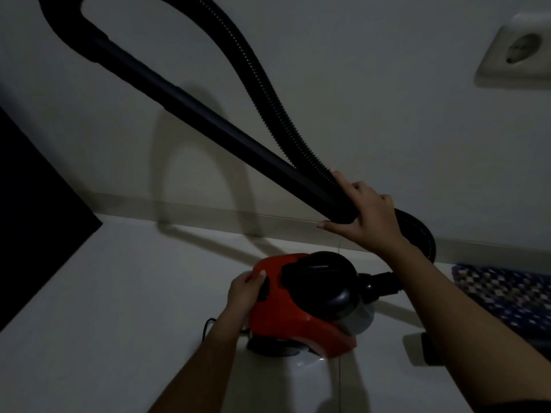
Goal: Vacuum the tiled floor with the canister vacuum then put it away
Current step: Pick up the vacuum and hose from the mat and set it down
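Right of canister vacuum (298, 308): checkered mat (501, 293), wall socket (518, 49).

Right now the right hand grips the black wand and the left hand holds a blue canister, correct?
No: the head view shows a red canister, not blue. The right hand grips the black wand; the left hand holds the canister.

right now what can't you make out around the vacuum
Head view, dim.
Top of the hose loop: cut off by the top edge.
Tip of the wand: covered by the right hand.
Under the left hand: what it grips on the vacuum.
Most of the cord: behind the left forearm, plug unseen.
The dark shape at left: too dim to identify.
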Demonstrator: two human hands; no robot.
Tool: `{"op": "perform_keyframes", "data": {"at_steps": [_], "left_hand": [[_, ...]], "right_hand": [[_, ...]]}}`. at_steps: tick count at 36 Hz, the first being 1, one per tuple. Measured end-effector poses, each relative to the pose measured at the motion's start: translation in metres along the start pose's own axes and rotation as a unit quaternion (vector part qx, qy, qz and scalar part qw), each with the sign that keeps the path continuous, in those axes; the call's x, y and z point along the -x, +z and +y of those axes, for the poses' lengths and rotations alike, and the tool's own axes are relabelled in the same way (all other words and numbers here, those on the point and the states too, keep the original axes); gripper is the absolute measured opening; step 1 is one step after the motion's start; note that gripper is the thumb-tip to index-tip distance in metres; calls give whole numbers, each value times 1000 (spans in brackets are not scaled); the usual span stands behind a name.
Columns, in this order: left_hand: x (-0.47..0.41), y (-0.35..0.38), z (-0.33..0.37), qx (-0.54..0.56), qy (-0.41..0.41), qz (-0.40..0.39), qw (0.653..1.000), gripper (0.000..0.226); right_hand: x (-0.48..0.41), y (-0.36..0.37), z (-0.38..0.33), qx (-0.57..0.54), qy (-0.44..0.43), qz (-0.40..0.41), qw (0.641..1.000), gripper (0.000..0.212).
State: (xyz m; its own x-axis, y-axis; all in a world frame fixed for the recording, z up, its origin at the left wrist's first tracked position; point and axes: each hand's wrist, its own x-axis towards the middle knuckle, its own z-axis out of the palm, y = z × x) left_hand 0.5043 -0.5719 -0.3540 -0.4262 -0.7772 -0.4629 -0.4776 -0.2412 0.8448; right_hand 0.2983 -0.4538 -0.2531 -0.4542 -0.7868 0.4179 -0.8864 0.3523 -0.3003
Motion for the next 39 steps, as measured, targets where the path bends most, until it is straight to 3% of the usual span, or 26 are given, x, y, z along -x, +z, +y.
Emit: {"op": "perform_keyframes", "data": {"at_steps": [3,5,8,11,14,19,23,25,30,34,36,39], "left_hand": [[18,4,42,2,138,44,989,49],[37,6,75,3,278,76,958,43],[63,5,115,-36,499,141,854,35],[71,-1,142,-122,637,167,742,40],[64,-11,171,-258,674,143,677,43],[39,-37,203,-510,598,49,616,54],[21,-45,200,-603,606,-13,518,52],[10,-43,195,-629,605,-27,487,55],[6,-40,197,-672,552,-118,480,55],[23,-41,214,-692,443,-222,525,53],[38,-44,226,-683,407,-257,550,50],[62,-44,240,-608,496,-261,562,44]], "right_hand": [[-1,-4,0,-12,0,-4,1000,97],[-1,-4,2,-14,4,-8,1000,96],[-2,-2,6,-15,2,-20,1000,97],[-3,-3,7,-29,0,-37,999,99],[-3,-3,8,-40,-13,-56,998,96],[-3,0,18,-65,-43,-67,995,94],[-3,13,35,-94,-72,-58,991,92],[-3,19,43,-83,-83,-66,991,93],[0,15,41,-10,-104,-128,986,93],[9,-11,25,35,-118,-157,980,90],[15,-24,15,23,-81,-159,984,88],[26,-41,1,-14,2,-151,988,83]]}}
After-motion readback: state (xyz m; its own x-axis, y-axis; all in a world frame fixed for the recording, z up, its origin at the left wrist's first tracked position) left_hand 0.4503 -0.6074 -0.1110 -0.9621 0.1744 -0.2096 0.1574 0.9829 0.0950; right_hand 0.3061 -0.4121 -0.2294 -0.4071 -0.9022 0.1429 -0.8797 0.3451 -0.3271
